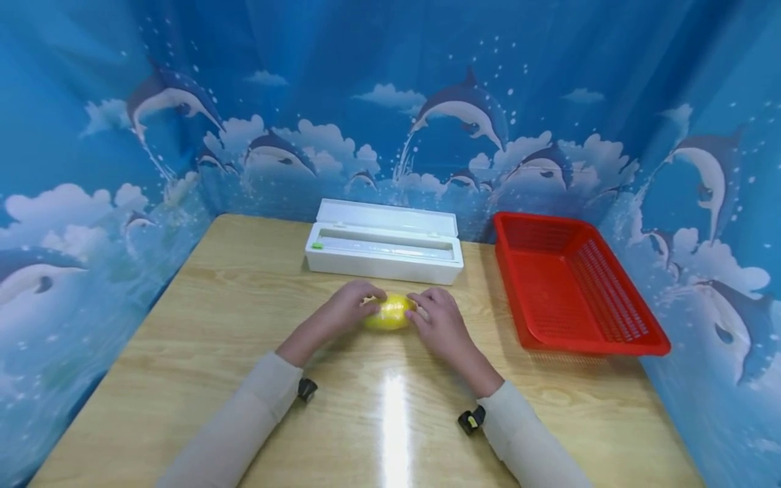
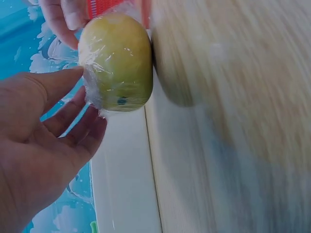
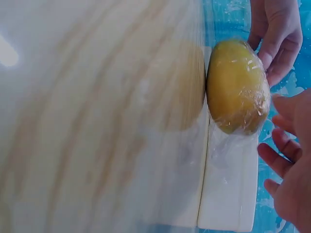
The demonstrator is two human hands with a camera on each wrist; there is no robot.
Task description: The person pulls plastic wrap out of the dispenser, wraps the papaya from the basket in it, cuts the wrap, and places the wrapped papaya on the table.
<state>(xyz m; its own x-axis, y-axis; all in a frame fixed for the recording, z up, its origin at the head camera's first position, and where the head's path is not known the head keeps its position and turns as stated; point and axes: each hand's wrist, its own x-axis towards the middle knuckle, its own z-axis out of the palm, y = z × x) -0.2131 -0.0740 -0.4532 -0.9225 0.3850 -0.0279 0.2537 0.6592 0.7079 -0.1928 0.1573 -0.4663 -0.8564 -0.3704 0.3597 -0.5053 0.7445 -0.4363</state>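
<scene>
A yellow-green mango (image 1: 390, 312) wrapped in clear cling film lies between both hands, close over the table. Loose film shows at its end in the left wrist view. My left hand (image 2: 51, 121) has its thumb and bent fingers on the film at one end of the mango (image 2: 119, 63). On the other side is my right hand (image 3: 294, 155). Its thumb tip is right at the wrapped edge of the mango (image 3: 236, 87), while the other fingers are loosely bent and spread apart from it.
Behind the hands stands a long white cling film box (image 1: 384, 261), lid raised, with a green piece at its left end. A red plastic basket (image 1: 527, 291) sits to the right. The wooden table (image 1: 213, 339) meets blue dolphin-print curtains (image 1: 378, 41) at the back and sides.
</scene>
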